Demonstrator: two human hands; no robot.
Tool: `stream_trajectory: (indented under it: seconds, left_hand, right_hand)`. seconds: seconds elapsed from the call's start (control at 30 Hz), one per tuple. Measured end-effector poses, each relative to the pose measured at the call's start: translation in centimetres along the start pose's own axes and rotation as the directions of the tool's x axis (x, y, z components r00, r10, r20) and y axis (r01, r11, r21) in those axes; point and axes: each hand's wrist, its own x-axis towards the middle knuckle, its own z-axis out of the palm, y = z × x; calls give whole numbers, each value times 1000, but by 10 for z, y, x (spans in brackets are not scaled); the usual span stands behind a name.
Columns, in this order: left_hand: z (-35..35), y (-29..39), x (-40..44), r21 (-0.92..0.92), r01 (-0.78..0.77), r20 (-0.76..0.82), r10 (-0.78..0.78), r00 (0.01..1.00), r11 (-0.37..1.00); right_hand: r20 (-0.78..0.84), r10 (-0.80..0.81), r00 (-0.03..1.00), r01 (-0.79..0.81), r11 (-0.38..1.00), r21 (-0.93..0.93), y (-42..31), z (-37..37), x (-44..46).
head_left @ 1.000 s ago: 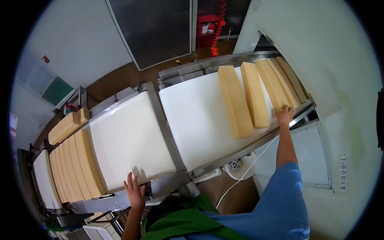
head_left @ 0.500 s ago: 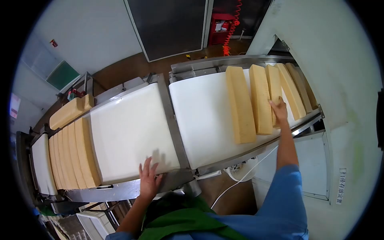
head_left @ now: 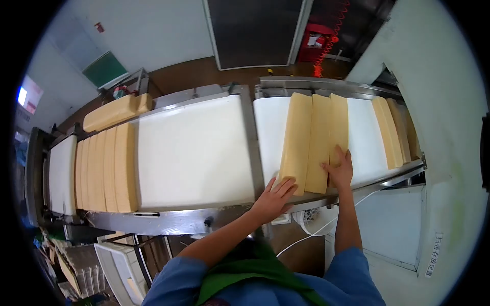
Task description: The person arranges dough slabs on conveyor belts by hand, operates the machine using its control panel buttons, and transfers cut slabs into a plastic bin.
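Three long pale-yellow blocks (head_left: pixel 319 137) lie side by side, touching, on the right white belt (head_left: pixel 365 137). My left hand (head_left: pixel 275 200) rests at the near end of the leftmost block, its fingers spread against the block's lower end. My right hand (head_left: pixel 340 168) lies on the near part of the rightmost of these three, thumb apart from the fingers and reaching over the middle block. Further right, several more blocks (head_left: pixel 388 133) stand by the wall opening. On the left belt (head_left: pixel 194 153), several blocks (head_left: pixel 105 168) are packed in a row.
Another yellow block (head_left: pixel 115 113) lies behind the left row. A metal rail (head_left: pixel 168 222) runs along the near edge. Below are a white bucket (head_left: pixel 314 220) with a white cable and a white crate (head_left: pixel 122 268). The pale wall (head_left: pixel 454 153) bounds the right side.
The three blocks have come together and shifted left, away from those by the opening. My left hand has moved right onto the leftmost block. The view has turned.
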Motion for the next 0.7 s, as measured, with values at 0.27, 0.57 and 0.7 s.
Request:
stream_trajectory:
  seconds: [0.27,0.57,0.7]
  left_hand:
    - [-32,-25,-96,204,288,-109,-271,957,936]
    - [-105,-87,-244,215,701,-427,-580,694,680]
    - [-139,-118,-323,191,810,-553,-621,555,554]
  right_hand:
    - [121,-173,978,156,979,132,-102,57,-57]
    - [311,-458,833,348,870,348,-264,158,-136]
    - [318,-631,708,467,756,459,-338,205,-172]
